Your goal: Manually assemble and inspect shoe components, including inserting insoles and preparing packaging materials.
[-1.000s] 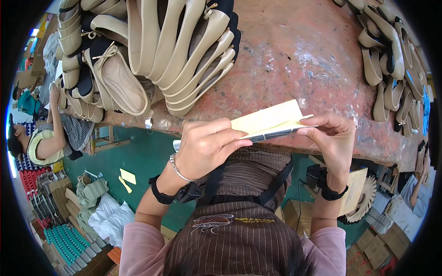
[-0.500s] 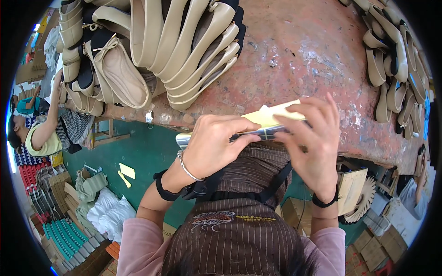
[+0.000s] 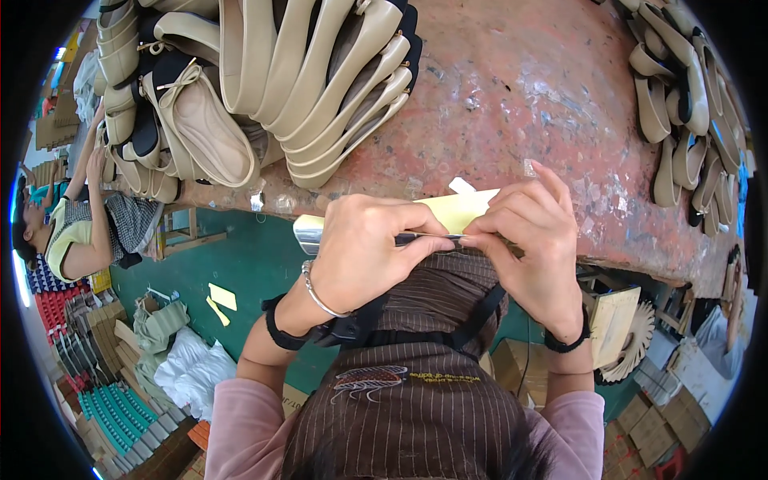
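My left hand (image 3: 360,248) is closed on a yellow-backed label sheet (image 3: 456,210), fingers on the yellow side and thumb beneath its near edge. The sheet's other face is dark and shiny, and its silvery left end curls out beside my wrist. Thumb and fingertips of my right hand (image 3: 532,248) are pinched together at the near edge, close to my left thumb. Whether a single label is between them is too small to tell. Both hands are in front of my striped apron (image 3: 408,384), at the table's near edge.
Beige flat shoes (image 3: 312,96) are stacked at the table's far left, one bow-trimmed shoe (image 3: 208,132) beside them. More shoes (image 3: 688,112) lie far right. The worn red table (image 3: 512,104) carries clear scraps. Yellow paper pieces (image 3: 222,296) are on the green floor. Another person (image 3: 80,232) sits at left.
My right hand has come down and inward, its spread fingers closing into a pinch at the sheet's near edge. The sheet has tilted, showing more yellow and less of its dark face.
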Available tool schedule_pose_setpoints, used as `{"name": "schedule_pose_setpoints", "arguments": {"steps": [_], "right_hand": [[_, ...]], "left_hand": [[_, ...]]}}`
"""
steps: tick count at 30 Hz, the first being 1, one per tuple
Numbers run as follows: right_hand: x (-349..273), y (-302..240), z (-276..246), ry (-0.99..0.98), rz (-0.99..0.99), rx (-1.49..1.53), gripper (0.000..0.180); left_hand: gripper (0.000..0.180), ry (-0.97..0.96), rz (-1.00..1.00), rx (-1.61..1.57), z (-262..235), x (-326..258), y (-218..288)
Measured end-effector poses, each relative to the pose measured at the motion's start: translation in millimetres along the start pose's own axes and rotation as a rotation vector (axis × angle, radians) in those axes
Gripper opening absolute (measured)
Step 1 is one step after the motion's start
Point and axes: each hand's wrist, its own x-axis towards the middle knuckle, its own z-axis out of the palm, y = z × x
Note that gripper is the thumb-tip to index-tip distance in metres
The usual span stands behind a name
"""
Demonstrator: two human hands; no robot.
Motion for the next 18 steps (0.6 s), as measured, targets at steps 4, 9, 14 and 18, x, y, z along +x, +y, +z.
{"name": "schedule_pose_setpoints", "arguments": {"steps": [4,9,14,18], "right_hand": [[-3,6,-17,-0.099,0.064,0.066,0.017],[-9,14,-30,-0.119,0.140,0.113,0.021],[-18,24,-43,-0.092,0.250,0.139,0.023],[-22,19,-45,-0.142,0.304,0.181,0.026]], "left_hand": [[0.014,-0.050,-0.043,-0.114,-14,-2,-1],[0.012,-0.097,-0.089,-0.125,-30,-8,-7],[0.012,-0.093,-0.158,-0.196,-51,-17,-23],[0.010,-0.172,-0.290,-0.237,-62,-23,-28]]}}
